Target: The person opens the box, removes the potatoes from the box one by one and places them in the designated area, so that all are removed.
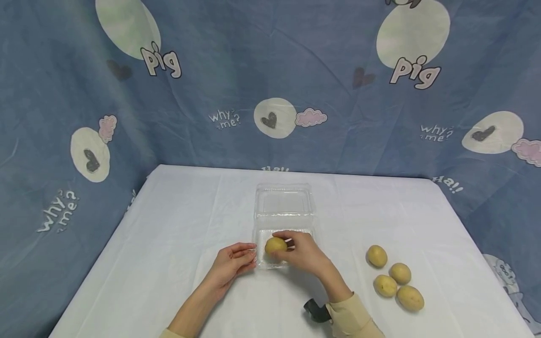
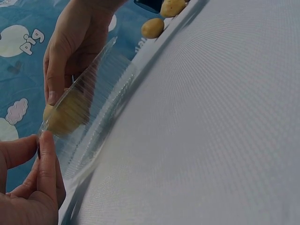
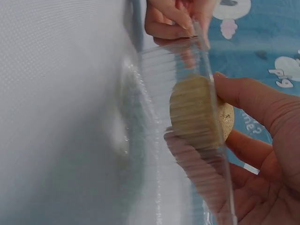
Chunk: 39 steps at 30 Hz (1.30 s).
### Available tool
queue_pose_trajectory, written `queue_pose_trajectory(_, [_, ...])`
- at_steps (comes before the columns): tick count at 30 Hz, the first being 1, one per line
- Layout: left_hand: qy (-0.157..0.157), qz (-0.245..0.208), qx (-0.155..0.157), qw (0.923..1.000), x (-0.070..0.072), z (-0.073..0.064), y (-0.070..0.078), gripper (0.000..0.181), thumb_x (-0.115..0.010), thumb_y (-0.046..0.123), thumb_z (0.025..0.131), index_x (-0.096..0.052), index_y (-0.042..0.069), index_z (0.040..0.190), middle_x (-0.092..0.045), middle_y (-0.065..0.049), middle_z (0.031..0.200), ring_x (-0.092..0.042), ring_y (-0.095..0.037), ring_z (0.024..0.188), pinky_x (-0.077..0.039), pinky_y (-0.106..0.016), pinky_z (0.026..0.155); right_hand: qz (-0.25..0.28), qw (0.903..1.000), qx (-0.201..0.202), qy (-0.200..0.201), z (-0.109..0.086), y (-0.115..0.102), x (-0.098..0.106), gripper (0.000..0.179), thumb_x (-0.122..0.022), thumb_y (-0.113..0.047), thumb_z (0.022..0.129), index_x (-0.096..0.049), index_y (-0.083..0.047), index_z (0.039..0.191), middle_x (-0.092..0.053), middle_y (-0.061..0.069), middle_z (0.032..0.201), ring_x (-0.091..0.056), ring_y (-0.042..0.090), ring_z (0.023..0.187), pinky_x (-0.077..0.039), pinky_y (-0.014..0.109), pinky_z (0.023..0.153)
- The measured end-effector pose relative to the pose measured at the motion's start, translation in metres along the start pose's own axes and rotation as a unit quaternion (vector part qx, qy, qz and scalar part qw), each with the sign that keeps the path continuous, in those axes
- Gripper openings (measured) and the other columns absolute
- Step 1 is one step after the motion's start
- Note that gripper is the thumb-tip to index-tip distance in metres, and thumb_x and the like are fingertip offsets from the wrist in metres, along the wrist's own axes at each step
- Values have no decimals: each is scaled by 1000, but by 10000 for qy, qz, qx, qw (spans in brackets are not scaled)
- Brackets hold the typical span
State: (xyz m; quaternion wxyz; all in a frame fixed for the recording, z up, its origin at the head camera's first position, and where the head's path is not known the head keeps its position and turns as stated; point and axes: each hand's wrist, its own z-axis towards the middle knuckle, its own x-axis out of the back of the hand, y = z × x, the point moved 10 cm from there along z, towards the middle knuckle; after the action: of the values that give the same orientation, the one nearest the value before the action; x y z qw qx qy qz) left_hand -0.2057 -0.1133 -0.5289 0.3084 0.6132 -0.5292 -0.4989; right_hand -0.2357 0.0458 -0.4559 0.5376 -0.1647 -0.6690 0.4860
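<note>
A clear plastic clamshell box [image 1: 284, 216] lies on the white cloth, its lid folded back away from the person. My right hand [image 1: 305, 253] grips a yellow potato [image 1: 275, 245] between thumb and fingers, down inside the box's near half. In the right wrist view that potato [image 3: 196, 110] shows partly through the ribbed clear wall. At the box's left side, my left hand [image 1: 233, 266] pinches the rim between thumb and fingers, as the rim [image 2: 44, 129] in the left wrist view shows.
Several loose potatoes [image 1: 399, 273] lie in a group to the right of the box. A black device [image 1: 317, 311] sits at the right wrist by the sleeve. Blue printed fabric [image 1: 236, 70] hangs behind and beside the table [image 1: 177, 211].
</note>
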Motion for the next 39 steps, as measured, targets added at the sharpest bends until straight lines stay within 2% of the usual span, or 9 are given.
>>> queue_pose_trajectory(7, [-20, -18, -16, 10000, 0, 0, 1, 38, -65, -5, 89, -51, -17, 123, -64, -6, 92, -63, -14, 82, -59, -28, 80, 102, 9999, 4, 124, -5, -1, 7, 44, -78, -20, 85, -65, 1, 122, -68, 10, 115, -68, 25, 92, -58, 31, 77])
queue_pose_trajectory(31, [-22, 36, -16, 10000, 0, -1, 1, 38, -65, -4, 90, -51, -17, 123, -64, -8, 92, -63, -14, 80, -59, -28, 79, 104, 9993, 31, 369, -25, -8, 26, 42, -78, -17, 84, -66, -1, 121, -66, 11, 118, -68, 25, 95, -57, 22, 74])
queue_pose_trajectory(36, [-7, 19, -15, 10000, 0, 0, 0, 34, -61, -6, 92, -51, -17, 123, -64, -6, 90, -62, -14, 80, -59, -28, 79, 116, 9989, 59, 441, -29, -10, 31, 43, -78, -16, 84, -65, 0, 122, -66, 13, 118, -68, 26, 97, -58, 23, 77])
queue_pose_trajectory(39, [-4, 10, -13, 10000, 0, -1, 0, 35, -62, -6, 91, -51, -17, 123, -64, -7, 91, -62, -13, 80, -59, -28, 79, 130, 9986, 50, 515, -31, -10, 34, 43, -79, -15, 84, -65, -1, 121, -65, 13, 118, -68, 25, 97, -57, 23, 79])
